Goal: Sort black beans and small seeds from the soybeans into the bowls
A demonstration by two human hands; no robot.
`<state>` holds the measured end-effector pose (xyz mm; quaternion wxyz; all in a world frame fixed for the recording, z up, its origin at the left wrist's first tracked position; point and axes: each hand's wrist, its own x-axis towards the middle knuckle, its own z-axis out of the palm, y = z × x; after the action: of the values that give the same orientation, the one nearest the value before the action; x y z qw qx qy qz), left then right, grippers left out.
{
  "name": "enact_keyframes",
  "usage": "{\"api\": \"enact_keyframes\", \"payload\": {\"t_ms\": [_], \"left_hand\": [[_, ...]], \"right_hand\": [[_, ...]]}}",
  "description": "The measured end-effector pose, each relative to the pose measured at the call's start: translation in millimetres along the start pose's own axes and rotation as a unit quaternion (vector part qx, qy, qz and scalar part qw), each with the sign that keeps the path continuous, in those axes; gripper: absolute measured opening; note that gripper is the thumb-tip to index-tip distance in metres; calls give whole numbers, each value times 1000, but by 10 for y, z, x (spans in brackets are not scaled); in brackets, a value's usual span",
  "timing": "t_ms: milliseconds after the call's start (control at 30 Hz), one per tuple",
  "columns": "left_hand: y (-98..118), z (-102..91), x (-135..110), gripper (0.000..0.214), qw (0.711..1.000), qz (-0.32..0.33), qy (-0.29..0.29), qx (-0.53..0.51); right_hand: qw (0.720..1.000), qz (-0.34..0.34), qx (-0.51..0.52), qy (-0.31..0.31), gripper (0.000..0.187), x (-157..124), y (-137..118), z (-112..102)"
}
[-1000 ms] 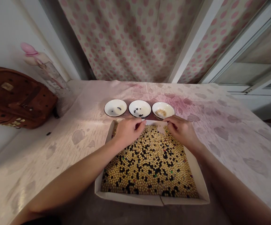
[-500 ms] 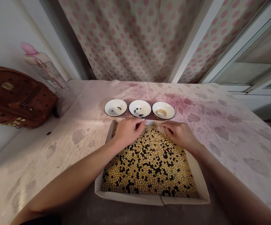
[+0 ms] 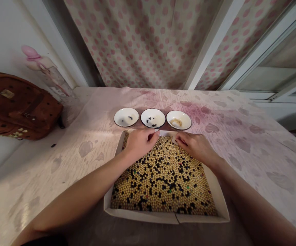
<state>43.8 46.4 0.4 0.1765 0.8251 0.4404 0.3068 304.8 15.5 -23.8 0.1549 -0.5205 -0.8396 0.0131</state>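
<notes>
A shallow white cardboard tray lies in front of me, filled with a layer of yellow soybeans mixed with black beans and a few coloured ones. My left hand rests at the tray's far left, with its fingers curled together just below the bowls. My right hand lies on the beans near the far edge, fingers bent downward. Whether either hand holds a bean is hidden. Beyond the tray stand a white bowl with black rim and a second one, both holding black beans, then a third holding soybeans.
A brown studded backpack sits on the left of the table, which is covered by a stained, leaf-patterned cloth. One dark bean lies on the cloth near the backpack. A polka-dot curtain hangs behind.
My right hand has moved down and left from the tray's far edge onto the beans. Beans now cover the white patch near that edge. My left hand has barely moved.
</notes>
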Motion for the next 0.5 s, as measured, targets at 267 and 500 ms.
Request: {"api": "enact_keyframes", "payload": {"t_ms": [267,500], "left_hand": [[0,-8,3,40,1000,0,-6,4],[2,-6,0,39,1000,2,-5,6]], "right_hand": [[999,-9,-47,1,25,-10,3,18],[1000,-1,-20,1,24,-8,-3,0]]}}
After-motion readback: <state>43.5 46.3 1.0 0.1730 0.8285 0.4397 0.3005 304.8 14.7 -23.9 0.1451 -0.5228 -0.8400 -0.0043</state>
